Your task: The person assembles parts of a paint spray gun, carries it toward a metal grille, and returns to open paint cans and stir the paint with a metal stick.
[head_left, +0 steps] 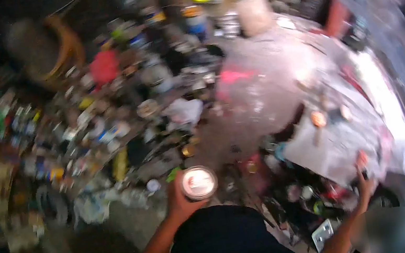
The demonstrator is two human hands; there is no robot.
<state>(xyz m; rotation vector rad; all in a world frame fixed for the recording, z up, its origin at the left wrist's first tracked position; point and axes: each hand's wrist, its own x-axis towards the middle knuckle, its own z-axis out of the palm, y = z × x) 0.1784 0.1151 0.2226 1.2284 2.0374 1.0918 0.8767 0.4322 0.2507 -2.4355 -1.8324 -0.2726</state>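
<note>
Heaped clutter [80, 124] is seen at far L, then the L hand [178, 203] is seen clamped on a round container [198, 182] w/ shiny top, held nr the dark-clad torso [224, 245], & the R hand [365, 185] is seen by a pale sheet [318, 153], grip blurred, can't be told.

We had one head cam, set above our dark clothing [221, 245], facing fwd & steeply down. Our L hand [177, 203] & R hand [366, 184] showed in the lower pt of the view, fairly nr the lens; the clutter [89, 128] on the L & the pale surface [257, 102] abt ctr lay farther off. Our view was v. wide, w/ dark curved edges.
</note>
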